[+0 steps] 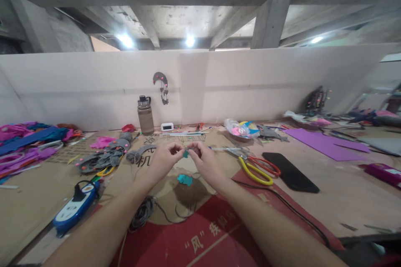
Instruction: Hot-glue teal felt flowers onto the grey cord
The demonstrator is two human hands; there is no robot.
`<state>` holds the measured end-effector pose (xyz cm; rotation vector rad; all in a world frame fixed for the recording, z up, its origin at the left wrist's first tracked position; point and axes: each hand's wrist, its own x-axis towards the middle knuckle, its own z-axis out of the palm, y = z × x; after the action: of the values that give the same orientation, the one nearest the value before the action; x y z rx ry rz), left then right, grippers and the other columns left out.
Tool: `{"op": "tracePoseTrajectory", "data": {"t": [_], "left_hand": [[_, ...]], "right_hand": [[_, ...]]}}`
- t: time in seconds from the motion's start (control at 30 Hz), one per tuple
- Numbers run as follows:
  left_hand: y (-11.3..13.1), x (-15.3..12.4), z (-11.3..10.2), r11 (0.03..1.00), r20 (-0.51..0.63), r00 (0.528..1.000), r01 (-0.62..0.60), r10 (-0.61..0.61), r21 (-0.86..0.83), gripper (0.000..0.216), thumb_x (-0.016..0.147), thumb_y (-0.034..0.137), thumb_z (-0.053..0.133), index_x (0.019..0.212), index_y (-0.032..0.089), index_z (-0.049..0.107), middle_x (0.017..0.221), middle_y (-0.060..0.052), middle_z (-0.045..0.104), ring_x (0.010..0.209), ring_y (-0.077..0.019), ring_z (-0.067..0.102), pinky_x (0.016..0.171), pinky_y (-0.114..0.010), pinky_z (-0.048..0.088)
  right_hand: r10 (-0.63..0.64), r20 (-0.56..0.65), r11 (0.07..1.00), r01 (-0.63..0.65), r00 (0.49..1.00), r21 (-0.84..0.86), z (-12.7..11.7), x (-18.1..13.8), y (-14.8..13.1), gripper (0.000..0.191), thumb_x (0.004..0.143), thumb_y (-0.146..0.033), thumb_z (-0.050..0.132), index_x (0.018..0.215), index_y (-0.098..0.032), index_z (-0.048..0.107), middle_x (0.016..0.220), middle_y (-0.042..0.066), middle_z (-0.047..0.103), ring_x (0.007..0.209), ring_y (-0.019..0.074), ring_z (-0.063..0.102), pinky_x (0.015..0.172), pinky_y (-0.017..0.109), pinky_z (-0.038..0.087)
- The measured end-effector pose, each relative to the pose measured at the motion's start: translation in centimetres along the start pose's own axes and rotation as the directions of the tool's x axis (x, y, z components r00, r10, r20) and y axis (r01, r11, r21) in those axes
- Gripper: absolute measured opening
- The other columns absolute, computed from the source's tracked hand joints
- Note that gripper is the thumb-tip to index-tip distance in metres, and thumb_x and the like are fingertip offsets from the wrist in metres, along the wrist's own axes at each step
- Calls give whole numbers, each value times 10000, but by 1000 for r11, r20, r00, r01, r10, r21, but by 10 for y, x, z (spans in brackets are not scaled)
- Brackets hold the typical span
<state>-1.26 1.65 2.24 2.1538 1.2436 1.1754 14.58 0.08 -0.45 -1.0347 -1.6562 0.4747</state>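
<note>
Above the middle of the cardboard, the left hand and right hand meet, thumb and forefinger of each pinching a small teal piece between them; whether the right fingers also hold something else, I cannot tell. Teal cut-outs lie nearby at 6 o'clock from the hands, a coiled grey cord at 7. Scissors rest open at 3, a black phone just beyond.
</note>
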Motion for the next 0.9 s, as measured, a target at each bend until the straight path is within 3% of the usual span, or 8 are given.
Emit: {"op": "tracePoseTrajectory", "data": {"t": [0.23, 0.43, 0.67, 0.9], "left_hand": [[-10, 2, 7, 967, 157, 983, 130, -97, -220, 257, 757, 396, 577, 792, 145, 625, 529, 26, 560, 420, -81, 466, 428, -198, 375], [-5, 1, 6, 875, 262, 955, 241, -137, -419, 271, 737, 345, 629, 911, 137, 634, 695, -37, 668, 625, -141, 624, 631, -273, 515], [-8, 1, 8, 837, 292, 940, 297, -173, -460, 268, 741, 344, 635, 910, 136, 645, 701, -40, 676, 623, -140, 633, 649, -284, 528], [-10, 1, 8, 906, 208, 957, 264, -202, -330, 289, 751, 403, 608, 849, 134, 642, 616, -22, 653, 425, -93, 542, 426, -208, 444]], "right_hand": [[-27, -24, 999, 26, 999, -25, -2, 2, 3, 150, 832, -287, 489, 827, -191, 604, 746, 13, 583, 671, 137, 485, 620, 252, 370], [-5, -18, 1000, 5, 1000, 5, -2, 5, 9, 155, 847, -284, 465, 836, -186, 585, 783, 25, 611, 704, 143, 517, 643, 258, 391], [23, -21, 1000, -23, 1000, -14, -3, 4, 6, 144, 851, -277, 462, 801, -186, 563, 781, 18, 609, 701, 137, 520, 634, 248, 383], [-39, -34, 990, 34, 999, -136, -4, 1, 4, 147, 874, -288, 443, 853, -192, 553, 829, 41, 614, 753, 157, 542, 669, 267, 395]]}}
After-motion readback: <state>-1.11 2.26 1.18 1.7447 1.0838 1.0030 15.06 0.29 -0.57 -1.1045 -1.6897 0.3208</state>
